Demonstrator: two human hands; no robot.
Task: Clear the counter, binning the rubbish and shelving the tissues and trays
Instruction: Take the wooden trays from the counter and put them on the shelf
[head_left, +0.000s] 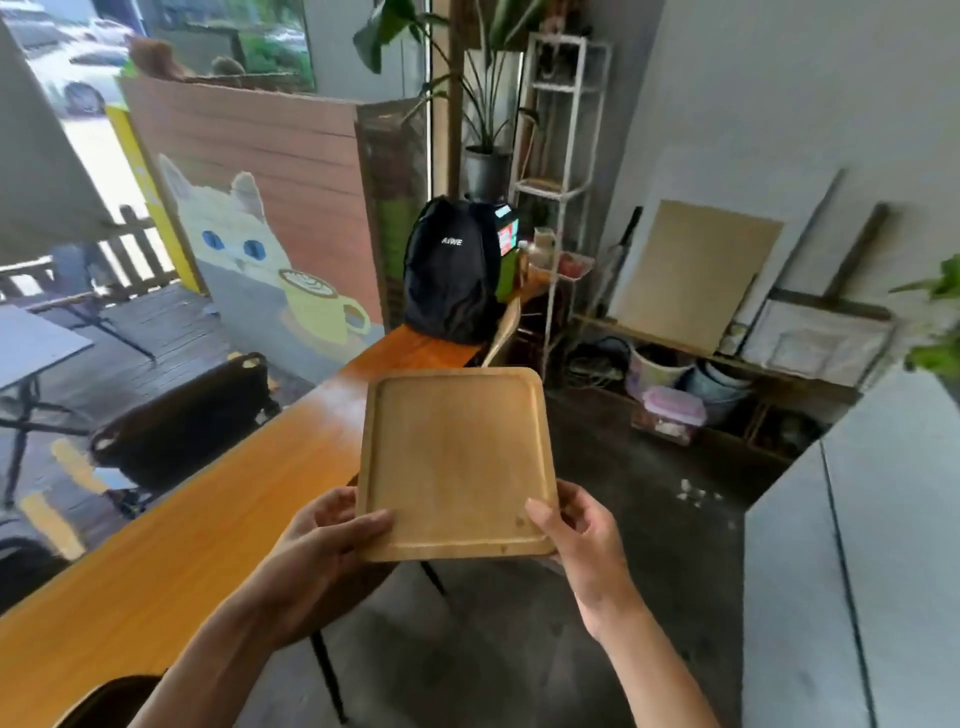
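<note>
A square wooden tray (457, 457) with a raised rim is held level in the air, just off the right edge of the long orange wooden counter (208, 530). My left hand (332, 540) grips its near left corner, thumb on top. My right hand (576, 530) grips the near right corner, thumb on the rim and fingers curled beneath. Nothing lies on the tray.
A black backpack (452, 270) stands at the counter's far end, with a bottle and small items beside it. A white metal shelf rack (561, 156) rises behind. Tubs and a lidded box (670, 410) sit on the floor at right. A grey surface (857, 545) fills the right foreground.
</note>
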